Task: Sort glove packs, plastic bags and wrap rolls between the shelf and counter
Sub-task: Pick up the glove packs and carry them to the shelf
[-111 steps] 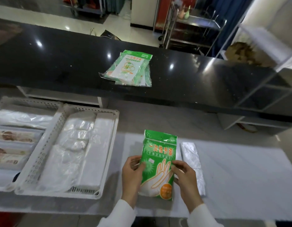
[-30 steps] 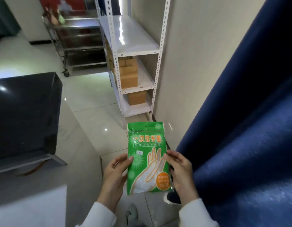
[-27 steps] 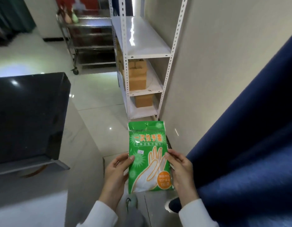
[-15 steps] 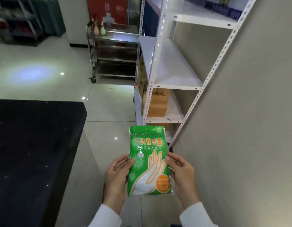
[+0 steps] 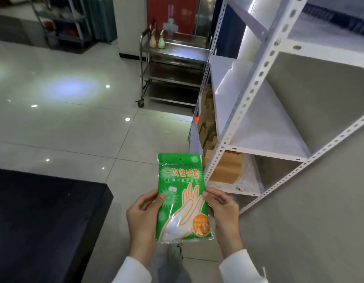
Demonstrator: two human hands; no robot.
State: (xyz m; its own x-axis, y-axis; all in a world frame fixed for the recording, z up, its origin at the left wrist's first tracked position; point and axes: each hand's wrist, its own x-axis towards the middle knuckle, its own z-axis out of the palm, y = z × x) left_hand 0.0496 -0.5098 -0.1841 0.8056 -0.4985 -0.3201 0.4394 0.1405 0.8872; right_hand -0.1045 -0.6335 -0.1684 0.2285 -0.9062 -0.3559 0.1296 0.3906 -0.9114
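A glossy pale tiled floor (image 5: 79, 127) fills the left and centre, dotted with bright light reflections. Toward the back stands a stainless steel trolley (image 5: 173, 64) on wheels, carrying two small bottles (image 5: 156, 39) (one peach, one pale green) on its top tier. Behind it hangs a red panel (image 5: 173, 13). Brown cardboard boxes (image 5: 224, 168) sit low at the right, against a plain grey wall (image 5: 310, 221).

Glossy plastic glove pack (image 5: 182, 198), perforated painted-metal shelf (image 5: 256, 82), glossy tiled floor (image 5: 74, 123)
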